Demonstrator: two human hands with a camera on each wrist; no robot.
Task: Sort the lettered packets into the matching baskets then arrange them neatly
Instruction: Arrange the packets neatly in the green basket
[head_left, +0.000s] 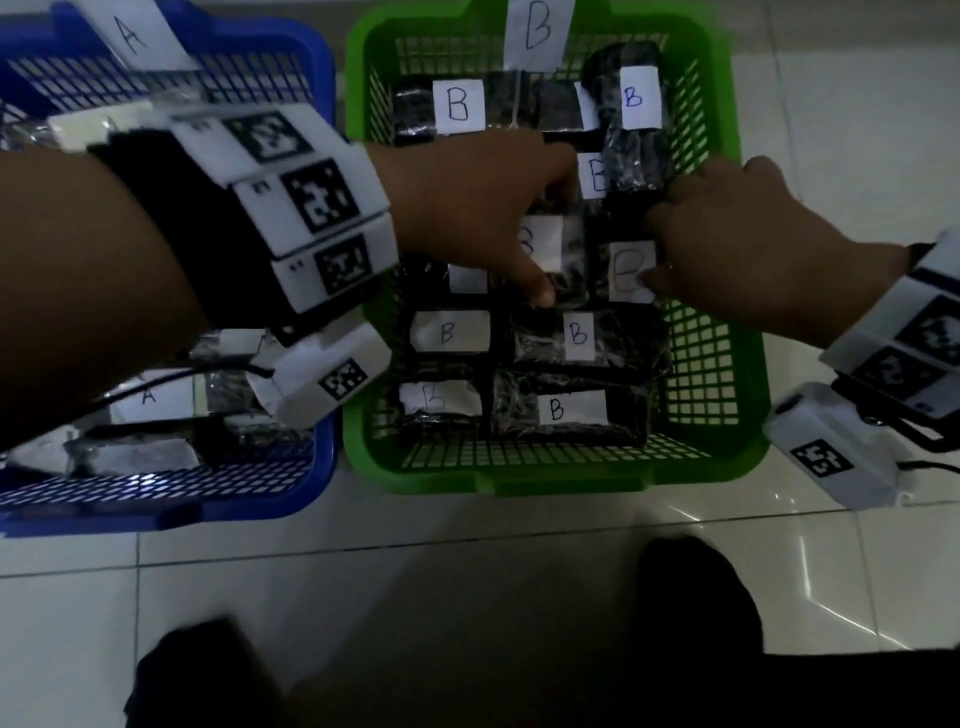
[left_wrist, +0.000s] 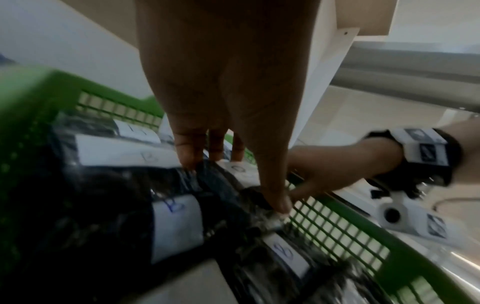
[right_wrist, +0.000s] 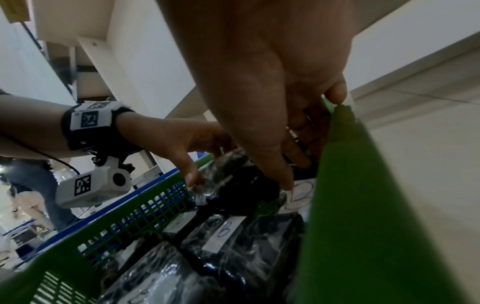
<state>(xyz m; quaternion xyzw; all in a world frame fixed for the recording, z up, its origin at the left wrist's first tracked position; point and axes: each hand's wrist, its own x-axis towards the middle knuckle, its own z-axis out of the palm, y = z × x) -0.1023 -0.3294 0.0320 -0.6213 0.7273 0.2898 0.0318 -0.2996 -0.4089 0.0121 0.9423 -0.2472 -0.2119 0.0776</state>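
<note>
The green basket (head_left: 519, 480) carries a paper "B" tag (head_left: 537, 26) and holds several black packets with white "B" labels. My left hand (head_left: 524, 234) reaches in from the left. It grips a middle packet (head_left: 569, 270) between thumb and fingers, which also shows in the left wrist view (left_wrist: 218, 185). My right hand (head_left: 660, 247) comes in from the right, and its thumb lies on a packet with a red "B" label (head_left: 628, 270). Its fingers curl behind that packet (right_wrist: 298, 197), close to the basket's right wall. Both hands hide parts of the packets beneath them.
A blue basket (head_left: 156, 512) with an "A" tag (head_left: 135, 31) stands directly left of the green one and holds "A" packets (head_left: 150, 400). Both stand on a white tiled floor (head_left: 467, 597). My dark-clothed knees (head_left: 696, 597) are at the bottom edge.
</note>
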